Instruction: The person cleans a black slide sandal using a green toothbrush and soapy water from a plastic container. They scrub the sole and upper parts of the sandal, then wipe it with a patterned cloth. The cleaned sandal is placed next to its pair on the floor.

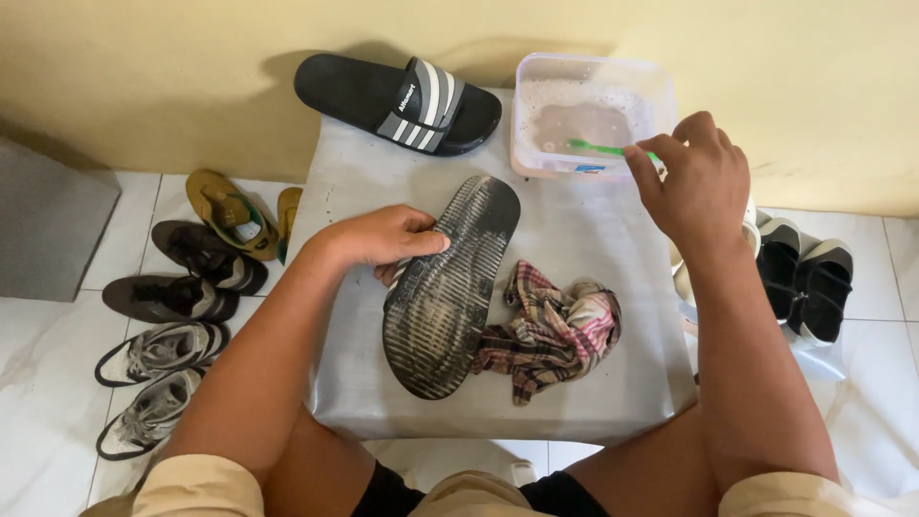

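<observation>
On the grey tabletop (593, 383), a crumpled plaid cloth (550, 330) lies touching the right edge of the overturned slide sandal (450, 287). Its mate (397, 91) sits upright at the far edge, left of a clear tub of soapy water (589, 110). The overturned sandal shows a dirty, ribbed black sole; its long axis runs near-left to far-right. The left hand (383, 237) grips its left edge. The right hand (699, 177) pinches a green toothbrush (598, 147) over the tub.
</observation>
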